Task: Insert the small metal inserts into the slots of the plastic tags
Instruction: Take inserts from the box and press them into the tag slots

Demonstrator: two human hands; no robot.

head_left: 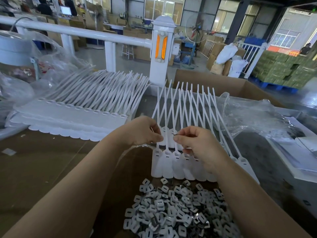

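Inserts pile (178, 210) nearest; tags (171, 162) w/ tails pointing away; right hand (197, 143) pinches insert (176, 134), left hand (145, 131) pinching too.

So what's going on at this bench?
A person is fitting metal inserts into white plastic tags. The right hand pinches one insert above the row of tags; the left hand pinches at the strips beside it. A pile of inserts lies nearest the person, and a stack of tags sits left.

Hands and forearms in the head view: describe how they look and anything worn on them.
Both the left hand and the right hand are bare: no gloves, rings, watch or wristband show. Both forearms are uncovered right down to the frame's lower edge, with no sleeve in sight. The visible fingernails are short and unpainted.
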